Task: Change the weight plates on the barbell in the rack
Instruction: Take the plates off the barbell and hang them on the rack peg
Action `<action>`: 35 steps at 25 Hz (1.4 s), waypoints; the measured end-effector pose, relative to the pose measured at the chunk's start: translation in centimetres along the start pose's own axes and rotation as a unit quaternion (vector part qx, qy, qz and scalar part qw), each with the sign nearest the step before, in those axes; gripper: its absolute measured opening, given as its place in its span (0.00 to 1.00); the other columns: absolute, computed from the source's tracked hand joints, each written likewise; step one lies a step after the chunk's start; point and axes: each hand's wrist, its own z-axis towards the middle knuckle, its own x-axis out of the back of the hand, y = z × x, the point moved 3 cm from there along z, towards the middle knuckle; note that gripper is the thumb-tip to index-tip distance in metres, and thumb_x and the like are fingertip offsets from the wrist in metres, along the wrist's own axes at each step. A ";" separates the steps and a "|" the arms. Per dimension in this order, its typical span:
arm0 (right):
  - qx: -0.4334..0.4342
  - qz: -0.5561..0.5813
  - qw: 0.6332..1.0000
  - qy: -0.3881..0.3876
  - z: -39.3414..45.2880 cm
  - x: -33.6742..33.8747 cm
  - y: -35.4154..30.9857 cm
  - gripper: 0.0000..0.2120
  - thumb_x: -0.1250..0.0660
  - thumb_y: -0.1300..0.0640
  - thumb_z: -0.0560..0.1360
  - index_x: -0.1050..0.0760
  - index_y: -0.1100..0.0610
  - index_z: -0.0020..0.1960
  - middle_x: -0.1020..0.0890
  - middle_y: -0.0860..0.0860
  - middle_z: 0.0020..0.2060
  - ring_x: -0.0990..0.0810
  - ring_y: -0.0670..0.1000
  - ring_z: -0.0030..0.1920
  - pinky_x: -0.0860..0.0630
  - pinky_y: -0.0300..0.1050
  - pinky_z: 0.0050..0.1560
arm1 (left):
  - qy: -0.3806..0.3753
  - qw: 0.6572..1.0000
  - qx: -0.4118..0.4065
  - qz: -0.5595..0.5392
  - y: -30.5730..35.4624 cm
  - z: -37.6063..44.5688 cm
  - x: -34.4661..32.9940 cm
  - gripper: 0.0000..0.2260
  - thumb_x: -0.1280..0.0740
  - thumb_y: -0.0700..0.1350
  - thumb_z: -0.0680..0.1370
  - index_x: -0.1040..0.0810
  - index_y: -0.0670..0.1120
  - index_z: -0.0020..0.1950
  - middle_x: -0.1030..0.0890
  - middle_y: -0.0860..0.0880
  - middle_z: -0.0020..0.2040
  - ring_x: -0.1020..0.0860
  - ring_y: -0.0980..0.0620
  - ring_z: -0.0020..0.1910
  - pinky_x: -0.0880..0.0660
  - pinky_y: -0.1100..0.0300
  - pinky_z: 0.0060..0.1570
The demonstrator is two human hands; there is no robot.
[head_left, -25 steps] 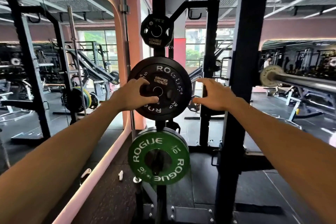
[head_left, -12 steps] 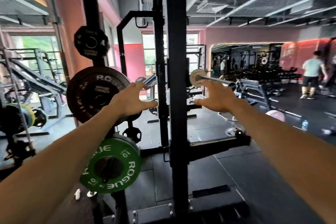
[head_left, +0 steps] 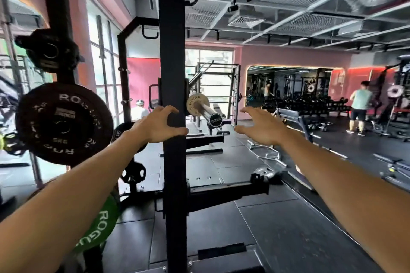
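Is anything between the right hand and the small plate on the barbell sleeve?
Nothing visible: open air separates the right hand from the white plate and barbell sleeve. The rack upright stands left of that path.

Both hands reach forward with fingers spread, left hand (head_left: 158, 125) before the rack post (head_left: 172, 73), right hand (head_left: 261, 127) near the barbell (head_left: 205, 110) sleeve.

Dark rubber floor (head_left: 277, 224), grey plate (head_left: 264, 171) and curl bar (head_left: 266, 154) lying on it
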 end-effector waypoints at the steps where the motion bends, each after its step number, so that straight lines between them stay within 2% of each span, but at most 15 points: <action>1: -0.001 0.001 1.000 0.001 0.4 -0.2 0.2 0.30 0.42 0.36 0.77 0.42 0.45 0.75 0.37 0.50 0.75 0.36 0.56 0.73 0.38 0.60 0.70 | 0.002 1.000 0.004 0.002 0.1 0.3 0.2 0.32 0.30 0.64 0.71 0.33 0.54 0.72 0.34 0.46 0.72 0.28 0.44 0.66 0.33 0.53 0.62; 4: 0.003 0.016 1.000 0.000 2.9 -0.4 2.4 0.26 0.50 0.38 0.80 0.42 0.47 0.75 0.37 0.51 0.75 0.36 0.56 0.73 0.39 0.60 0.71 | 0.030 0.999 0.015 0.006 0.9 2.7 -0.6 0.32 0.31 0.64 0.71 0.33 0.54 0.72 0.32 0.47 0.72 0.29 0.44 0.67 0.32 0.51 0.64; 7: 0.014 0.007 1.000 -0.009 6.0 -1.3 3.6 0.24 0.51 0.40 0.81 0.42 0.48 0.75 0.36 0.52 0.74 0.34 0.57 0.71 0.38 0.59 0.70 | 0.046 0.998 0.031 0.003 0.0 5.2 -1.9 0.30 0.31 0.62 0.73 0.33 0.53 0.72 0.31 0.47 0.71 0.29 0.45 0.67 0.33 0.51 0.65; 13: 0.039 0.006 0.999 -0.014 14.0 -5.0 5.3 0.25 0.51 0.41 0.82 0.41 0.50 0.75 0.36 0.52 0.75 0.33 0.57 0.71 0.37 0.58 0.69 | 0.059 0.997 0.048 0.001 -3.8 12.0 -5.5 0.27 0.34 0.61 0.76 0.32 0.51 0.71 0.29 0.45 0.69 0.29 0.45 0.67 0.33 0.52 0.65; 21: 0.038 0.004 0.999 -0.024 30.9 -12.7 7.4 0.25 0.50 0.42 0.82 0.40 0.54 0.74 0.34 0.56 0.73 0.33 0.59 0.70 0.38 0.58 0.66 | 0.064 0.996 0.056 0.000 -10.1 27.0 -10.4 0.24 0.35 0.56 0.79 0.32 0.48 0.73 0.26 0.44 0.67 0.27 0.46 0.64 0.31 0.53 0.62; 25: 0.057 0.032 0.997 -0.032 39.1 -16.3 7.3 0.24 0.49 0.44 0.82 0.39 0.57 0.72 0.31 0.58 0.71 0.30 0.59 0.68 0.34 0.57 0.66 | 0.061 0.996 0.063 -0.003 -12.8 34.2 -12.8 0.23 0.35 0.53 0.80 0.32 0.46 0.73 0.23 0.43 0.64 0.25 0.45 0.62 0.29 0.53 0.62; 29: 0.043 0.089 0.994 -0.052 46.1 -20.1 7.4 0.24 0.46 0.46 0.81 0.38 0.60 0.71 0.25 0.60 0.63 0.24 0.60 0.58 0.27 0.52 0.55 | 0.046 0.996 0.070 -0.027 -14.6 39.8 -15.5 0.23 0.34 0.50 0.80 0.31 0.43 0.72 0.22 0.43 0.63 0.24 0.45 0.62 0.32 0.60 0.57; 32: 0.044 0.106 0.991 -0.062 49.3 -22.1 7.2 0.22 0.45 0.50 0.82 0.35 0.63 0.70 0.26 0.61 0.65 0.26 0.61 0.62 0.29 0.48 0.56 | 0.039 0.996 0.069 -0.036 -15.2 42.7 -16.9 0.18 0.32 0.47 0.79 0.25 0.42 0.67 0.19 0.44 0.60 0.22 0.47 0.58 0.32 0.64 0.50; 35: 0.037 0.148 0.988 -0.033 50.5 -22.9 6.8 0.15 0.40 0.55 0.80 0.32 0.61 0.65 0.21 0.61 0.57 0.23 0.61 0.57 0.27 0.49 0.56 | 0.056 0.994 0.078 -0.046 -15.3 44.1 -17.6 0.10 0.31 0.45 0.78 0.19 0.42 0.56 0.17 0.45 0.54 0.20 0.49 0.52 0.31 0.62 0.45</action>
